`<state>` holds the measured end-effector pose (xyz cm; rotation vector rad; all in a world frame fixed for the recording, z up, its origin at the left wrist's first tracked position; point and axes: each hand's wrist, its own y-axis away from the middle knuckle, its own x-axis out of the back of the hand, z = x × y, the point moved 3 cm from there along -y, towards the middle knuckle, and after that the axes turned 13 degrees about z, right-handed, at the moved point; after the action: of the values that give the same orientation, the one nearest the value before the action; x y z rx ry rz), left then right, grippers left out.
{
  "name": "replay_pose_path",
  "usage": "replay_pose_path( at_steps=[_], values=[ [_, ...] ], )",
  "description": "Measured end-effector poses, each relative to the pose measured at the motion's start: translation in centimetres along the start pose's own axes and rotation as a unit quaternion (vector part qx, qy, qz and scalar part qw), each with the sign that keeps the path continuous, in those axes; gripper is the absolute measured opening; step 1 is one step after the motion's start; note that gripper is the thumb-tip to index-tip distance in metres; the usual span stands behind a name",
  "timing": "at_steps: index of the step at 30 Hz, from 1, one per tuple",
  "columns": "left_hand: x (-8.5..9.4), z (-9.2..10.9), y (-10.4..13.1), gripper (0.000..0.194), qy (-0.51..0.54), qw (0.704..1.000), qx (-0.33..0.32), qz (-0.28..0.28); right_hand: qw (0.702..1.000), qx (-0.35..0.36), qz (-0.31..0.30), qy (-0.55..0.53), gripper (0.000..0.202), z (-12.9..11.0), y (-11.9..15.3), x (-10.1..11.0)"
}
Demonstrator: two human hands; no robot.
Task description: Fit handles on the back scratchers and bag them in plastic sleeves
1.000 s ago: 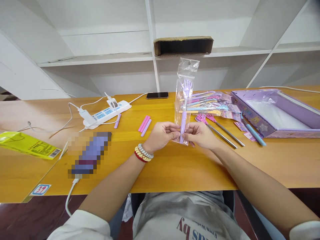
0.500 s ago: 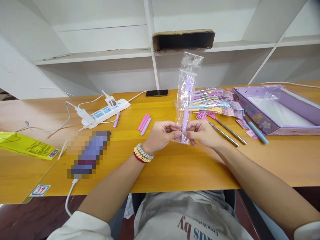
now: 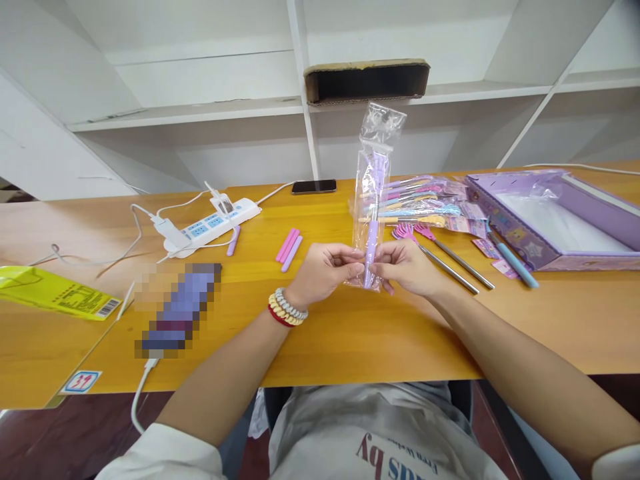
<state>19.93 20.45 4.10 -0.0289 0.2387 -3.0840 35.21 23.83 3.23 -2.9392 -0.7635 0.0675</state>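
Both hands pinch the lower end of a clear plastic bag (image 3: 383,127) that stands upright over the table. Inside it is a purple back scratcher (image 3: 372,243), its claw head up and its handle down. My left hand (image 3: 327,270) grips the bag's left edge between thumb and fingers. On the other edge, close to the handle's end, my right hand (image 3: 403,267) is closed in the same way. Beside the right hand lie two pink claw heads on metal rods (image 3: 450,267) without handles. Left of my left hand rest loose pink and purple handles (image 3: 290,249).
Several bagged back scratchers (image 3: 425,207) lie behind the hands. A blue-handled one (image 3: 517,265) leans by a purple box (image 3: 560,260) at right. At left are a power strip (image 3: 210,223), cables, a charging phone (image 3: 183,303) and a yellow packet (image 3: 60,290). A dark phone (image 3: 314,187) lies at the back.
Almost nothing differs. The hands and the bagged back scratcher have shifted very slightly right, and the grip is the same.
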Motion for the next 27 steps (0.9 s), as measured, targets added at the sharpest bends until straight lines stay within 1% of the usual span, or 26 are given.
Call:
replay_pose_path(
  at_steps=[9, 12, 14, 16, 18, 22, 25, 27],
  values=[
    [0.4, 0.0, -0.2, 0.026, 0.03, 0.999, 0.011, -0.011, 1.0, 0.023, -0.011, 0.001, 0.021, -0.6, 0.3, 0.0],
    [0.5, 0.0, -0.3, 0.026, 0.039, 0.999, 0.015, -0.013, 0.999, 0.029, -0.02, 0.021, 0.022, -0.7, 0.3, 0.0],
    [0.6, -0.1, -0.6, 0.027, 0.028, 0.999, 0.016, -0.01, 0.998, 0.039, -0.019, 0.055, 0.02, -0.6, 0.2, 0.1],
    [0.6, -0.4, -0.9, 0.025, -0.001, 1.0, 0.012, 0.0, 0.992, 0.053, -0.011, 0.112, 0.018, -0.3, 0.1, 0.3],
    [0.5, -1.1, -1.3, 0.022, -0.041, 0.999, 0.006, 0.013, 0.979, 0.07, 0.005, 0.19, 0.018, 0.1, -0.2, 0.4],
    [0.2, -2.8, -1.7, 0.012, -0.123, 0.992, -0.003, 0.02, 0.934, 0.13, 0.038, 0.332, 0.018, 1.1, -0.8, 0.5],
    [0.2, -3.5, -1.7, 0.007, -0.227, 0.972, -0.049, 0.024, 0.91, 0.162, 0.039, 0.379, 0.017, 1.8, -1.1, 0.2],
    [0.3, -3.4, -1.5, 0.004, -0.289, 0.951, -0.103, 0.033, 0.902, 0.177, 0.041, 0.392, 0.017, 2.1, -1.3, 0.1]
  ],
)
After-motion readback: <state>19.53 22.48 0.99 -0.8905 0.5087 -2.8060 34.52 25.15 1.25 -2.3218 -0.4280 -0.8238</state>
